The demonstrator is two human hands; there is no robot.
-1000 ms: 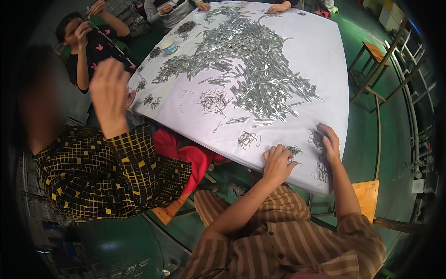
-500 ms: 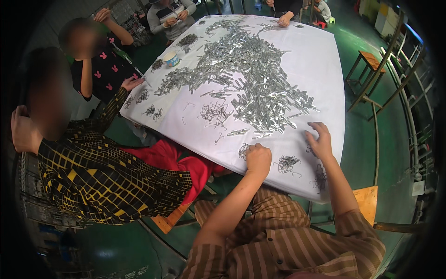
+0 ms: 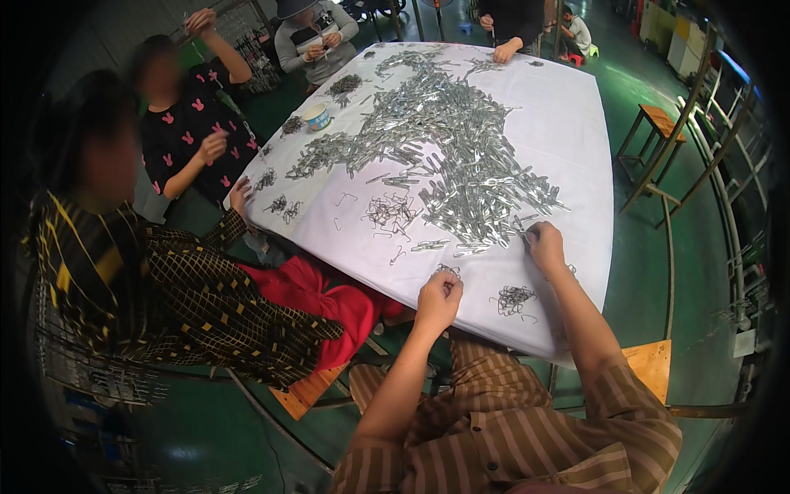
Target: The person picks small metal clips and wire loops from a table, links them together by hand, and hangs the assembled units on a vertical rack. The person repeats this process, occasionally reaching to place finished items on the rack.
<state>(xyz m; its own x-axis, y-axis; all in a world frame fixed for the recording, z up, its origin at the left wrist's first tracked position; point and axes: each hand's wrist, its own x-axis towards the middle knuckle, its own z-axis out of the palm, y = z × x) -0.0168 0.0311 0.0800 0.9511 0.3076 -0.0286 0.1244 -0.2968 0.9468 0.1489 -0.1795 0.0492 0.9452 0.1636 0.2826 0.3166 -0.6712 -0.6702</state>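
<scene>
Left hand (image 3: 439, 301) curled at wire hooks (image 3: 449, 269), right hand (image 3: 545, 247) bunched at metal clips (image 3: 473, 202), can't tell grips; tablecloth (image 3: 568, 148) runs rightward to edge; lettered tub (image 3: 318, 118) ahead-left.

A round white-and-blue tub (image 3: 318, 118) is sitting on the far left part of the white-covered table (image 3: 568, 123). Nearer on the left, a co-worker in a black top with a yellow grid (image 3: 214, 305) is sitting beside a bunched bright red cloth (image 3: 350, 317), and an orange-brown wooden seat (image 3: 306, 393) is poking out below. Over on the far right, a wooden-topped stool with dark legs (image 3: 661, 122) is just standing on the green floor (image 3: 634, 272), with a small red stool (image 3: 573, 59) sitting way farther back.
</scene>
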